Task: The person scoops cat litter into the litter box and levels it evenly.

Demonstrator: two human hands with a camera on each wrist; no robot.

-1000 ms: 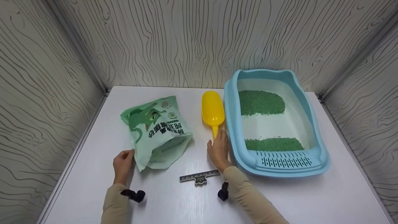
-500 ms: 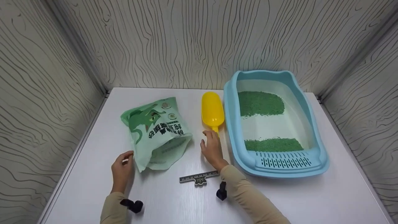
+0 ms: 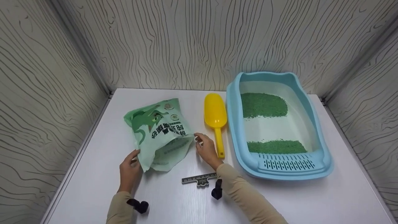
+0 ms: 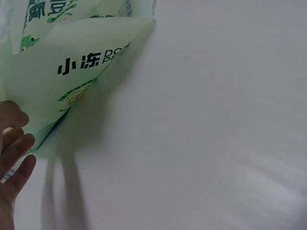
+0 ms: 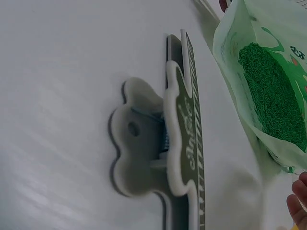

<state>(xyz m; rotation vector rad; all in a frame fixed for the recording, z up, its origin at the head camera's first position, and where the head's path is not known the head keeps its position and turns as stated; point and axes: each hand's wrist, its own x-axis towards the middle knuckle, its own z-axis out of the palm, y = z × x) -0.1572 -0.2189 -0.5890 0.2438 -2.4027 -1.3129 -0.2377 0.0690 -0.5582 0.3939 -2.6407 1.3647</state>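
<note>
A light green cat litter bag (image 3: 161, 130) lies with its mouth towards me, and green pellets (image 5: 273, 96) show inside it in the right wrist view. My left hand (image 3: 130, 169) is at the left corner of the mouth; its thumb and fingers (image 4: 19, 148) stand apart beside the plastic. On the other side, my right hand (image 3: 206, 148) reaches the right corner, fingers slightly bent and thumb apart; whether they touch the bag I cannot tell. Just right of that hand lies a yellow scoop (image 3: 215, 112), its handle pointing towards me.
A blue litter box (image 3: 234, 133) stands on the right, with two patches of green pellets (image 3: 264, 105) on its white floor. A ruler-marked clip (image 3: 200, 179) lies in front of the bag, partly behind the right sleeve. Patterned walls enclose the white table (image 3: 174, 202).
My right hand has let go of the scoop's handle and moved left to the bag's right corner. My left hand stays by the left corner, its fingers opened a little.
</note>
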